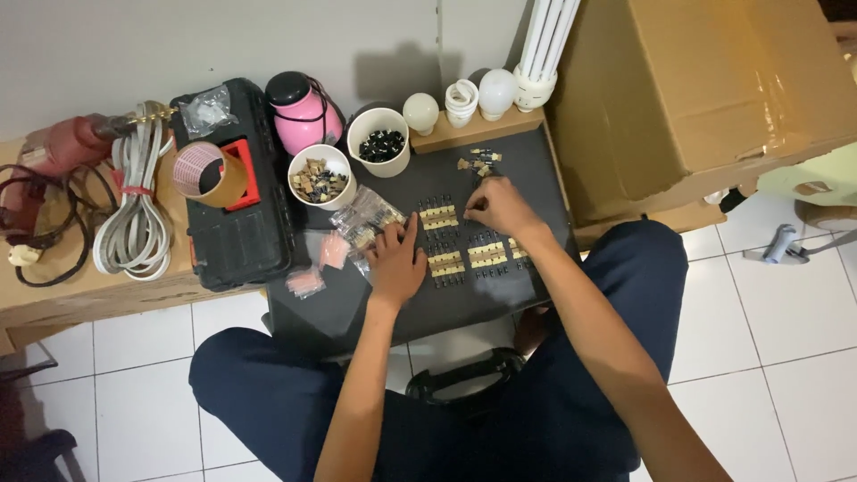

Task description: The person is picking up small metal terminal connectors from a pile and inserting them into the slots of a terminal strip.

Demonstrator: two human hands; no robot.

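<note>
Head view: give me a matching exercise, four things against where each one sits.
Things:
1. Pink bottle
2. Roll of tape
3. Cardboard box
4. Coiled white cable

Places:
A. on top of the black toolbox
B. at the far right, beside the dark work surface
C. against the wall, behind the two white cups
D. left of the toolbox, next to the red drill

Pairs: 1-C, 2-A, 3-B, 4-D

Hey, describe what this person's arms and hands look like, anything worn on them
Both arms are bare from the upper arm down, with no sleeves in view. The left hand and right hand wear no gloves, and no watch, ring or bracelet is visible.
</note>
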